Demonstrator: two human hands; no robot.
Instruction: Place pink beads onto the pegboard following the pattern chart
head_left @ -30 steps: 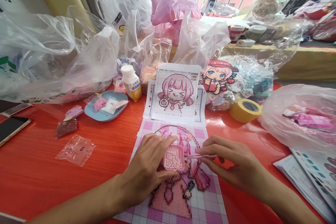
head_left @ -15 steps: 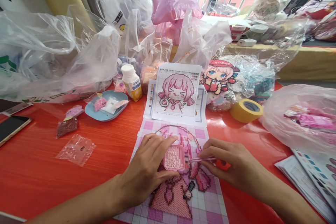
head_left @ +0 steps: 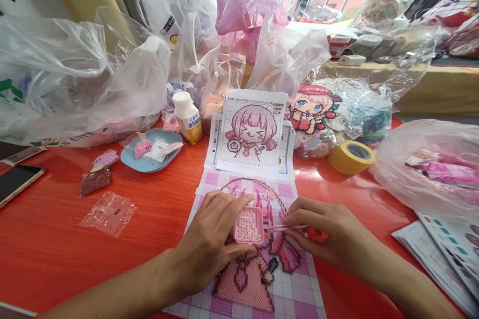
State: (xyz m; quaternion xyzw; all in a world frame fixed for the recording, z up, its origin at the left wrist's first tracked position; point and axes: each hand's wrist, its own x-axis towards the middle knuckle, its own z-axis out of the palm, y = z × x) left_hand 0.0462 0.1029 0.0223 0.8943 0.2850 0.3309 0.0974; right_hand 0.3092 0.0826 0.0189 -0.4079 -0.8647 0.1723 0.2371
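Note:
My left hand grips a small pink tray full of pale beads by its left side, above the bead board. In my right hand is a pair of pink tweezers, pinched between thumb and fingers, its tips pointing left close to the tray's right edge. Whether the tips hold a bead is too small to tell. Beneath both hands lies the pegboard, checked pink and white, with a partly covered bead figure in pink with dark outlines. The tray and my left hand hide its middle.
Behind the board stands a printed pattern sheet. To the left are a blue plate with bead bags, a white bottle, a bead packet and a phone. A yellow tape roll and plastic bag sit right.
Almost nothing differs. Both hands, the tray and the tweezers stay in nearly the same place.

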